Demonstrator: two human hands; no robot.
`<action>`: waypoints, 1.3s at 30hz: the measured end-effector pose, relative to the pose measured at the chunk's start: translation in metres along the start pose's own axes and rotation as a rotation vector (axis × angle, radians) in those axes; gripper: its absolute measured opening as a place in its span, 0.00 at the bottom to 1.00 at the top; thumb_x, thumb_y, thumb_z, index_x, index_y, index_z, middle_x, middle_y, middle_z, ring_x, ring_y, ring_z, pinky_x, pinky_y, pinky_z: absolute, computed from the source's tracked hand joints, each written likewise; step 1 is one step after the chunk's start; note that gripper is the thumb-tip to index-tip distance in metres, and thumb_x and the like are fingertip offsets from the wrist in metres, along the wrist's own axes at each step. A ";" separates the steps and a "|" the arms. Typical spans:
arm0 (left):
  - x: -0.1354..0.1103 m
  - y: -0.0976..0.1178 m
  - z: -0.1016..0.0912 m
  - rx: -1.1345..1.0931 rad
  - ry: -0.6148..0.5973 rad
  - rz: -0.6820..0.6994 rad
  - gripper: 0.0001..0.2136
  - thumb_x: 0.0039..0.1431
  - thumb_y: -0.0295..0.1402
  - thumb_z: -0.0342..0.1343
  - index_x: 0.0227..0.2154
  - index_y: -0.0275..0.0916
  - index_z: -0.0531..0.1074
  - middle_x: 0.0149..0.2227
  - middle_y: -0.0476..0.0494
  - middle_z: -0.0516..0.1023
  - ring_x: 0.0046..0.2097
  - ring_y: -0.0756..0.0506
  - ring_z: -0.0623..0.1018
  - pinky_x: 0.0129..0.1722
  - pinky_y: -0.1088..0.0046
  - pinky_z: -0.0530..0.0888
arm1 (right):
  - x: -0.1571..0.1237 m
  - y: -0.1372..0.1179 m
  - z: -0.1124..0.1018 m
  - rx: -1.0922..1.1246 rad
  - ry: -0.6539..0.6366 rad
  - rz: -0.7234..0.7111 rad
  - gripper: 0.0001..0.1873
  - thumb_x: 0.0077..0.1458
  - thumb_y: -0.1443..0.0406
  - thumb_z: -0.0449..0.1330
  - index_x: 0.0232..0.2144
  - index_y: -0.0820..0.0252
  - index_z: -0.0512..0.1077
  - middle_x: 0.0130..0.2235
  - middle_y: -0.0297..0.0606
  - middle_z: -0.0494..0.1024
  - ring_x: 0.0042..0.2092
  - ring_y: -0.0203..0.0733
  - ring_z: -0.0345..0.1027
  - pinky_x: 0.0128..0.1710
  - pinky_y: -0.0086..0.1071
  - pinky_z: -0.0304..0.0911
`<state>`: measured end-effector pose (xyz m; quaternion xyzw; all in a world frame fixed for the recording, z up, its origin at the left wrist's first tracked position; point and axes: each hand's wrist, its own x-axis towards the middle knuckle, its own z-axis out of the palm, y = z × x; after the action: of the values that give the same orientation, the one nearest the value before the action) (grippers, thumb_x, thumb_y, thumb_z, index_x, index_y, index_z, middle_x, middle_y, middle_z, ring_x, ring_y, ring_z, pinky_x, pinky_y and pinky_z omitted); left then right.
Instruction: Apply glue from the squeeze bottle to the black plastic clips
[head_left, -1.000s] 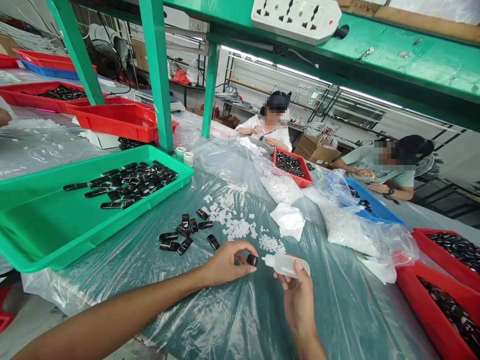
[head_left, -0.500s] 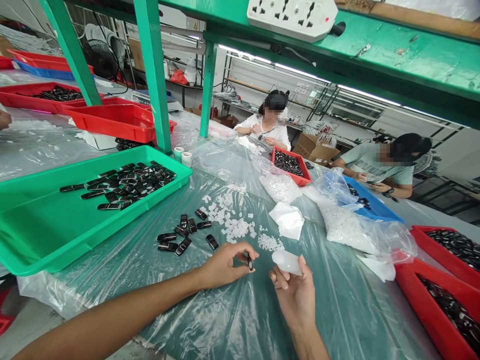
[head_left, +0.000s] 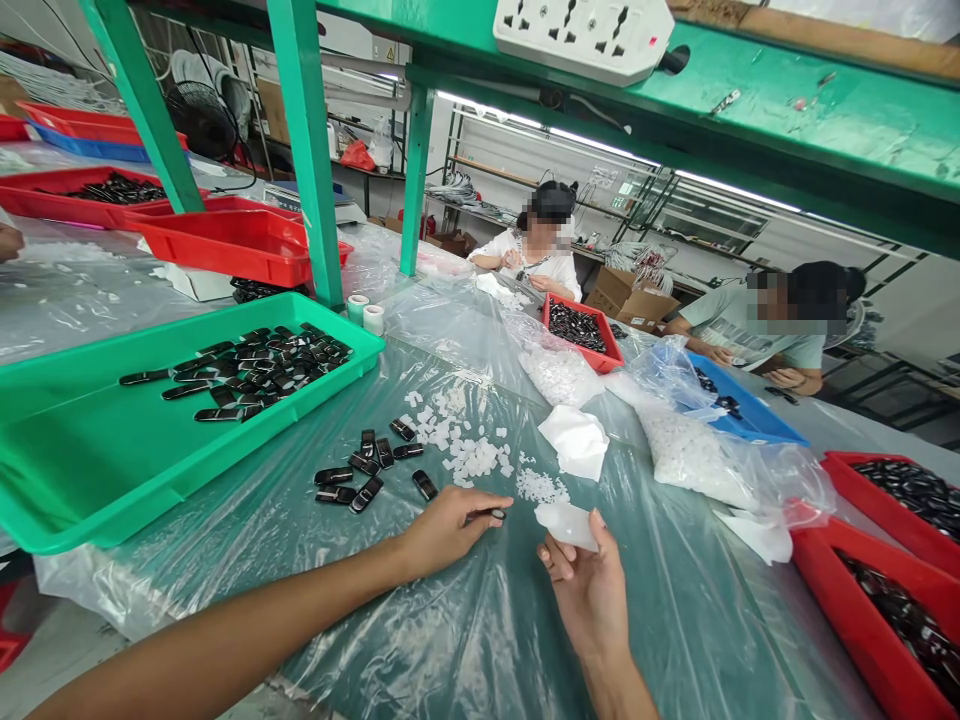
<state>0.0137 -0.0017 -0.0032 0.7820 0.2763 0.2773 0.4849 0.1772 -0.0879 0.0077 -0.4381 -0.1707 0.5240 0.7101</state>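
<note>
One black piece [head_left: 497, 514] is clamped between my left fingers [head_left: 486, 500], over the plastic-covered tabletop [head_left: 465, 640]. My right fingers [head_left: 604, 535] are wrapped around one white bottle [head_left: 564, 522], near it. Nine loose black pieces [head_left: 367, 494] lie farther left, then one green tray [head_left: 90, 430] and two small rolls [head_left: 373, 320].

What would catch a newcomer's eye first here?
Probably the long green tray at the left, glossy black pieces heaped toward its right end. Front and centre, the left hand pinches a black piece while the right hand holds a translucent bottle. Along the top, a white power strip sits on a green beam.
</note>
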 end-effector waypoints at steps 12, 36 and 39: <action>-0.002 0.003 -0.002 0.174 0.098 0.048 0.12 0.53 0.36 0.59 0.40 0.41 0.73 0.37 0.47 0.77 0.31 0.49 0.74 0.29 0.77 0.69 | 0.001 0.008 -0.003 -0.225 0.063 -0.062 0.17 0.51 0.55 0.58 0.20 0.58 0.61 0.19 0.25 0.56 0.21 0.31 0.53 0.25 0.28 0.59; -0.002 0.004 -0.002 0.173 0.061 0.099 0.09 0.55 0.36 0.57 0.38 0.40 0.73 0.35 0.46 0.74 0.33 0.48 0.74 0.31 0.77 0.69 | -0.016 0.008 -0.001 -0.786 0.109 -0.513 0.14 0.49 0.56 0.61 0.34 0.60 0.69 0.30 0.35 0.72 0.31 0.39 0.63 0.29 0.30 0.59; -0.001 0.004 -0.002 0.097 0.077 0.093 0.09 0.54 0.34 0.58 0.38 0.40 0.73 0.36 0.46 0.75 0.35 0.48 0.74 0.34 0.76 0.70 | -0.012 0.008 -0.002 -0.649 0.105 -0.425 0.14 0.51 0.55 0.59 0.34 0.60 0.70 0.26 0.32 0.69 0.25 0.34 0.57 0.24 0.27 0.54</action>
<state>0.0128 -0.0029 0.0012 0.8053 0.2713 0.3159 0.4220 0.1689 -0.0995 0.0026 -0.6211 -0.3782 0.2609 0.6350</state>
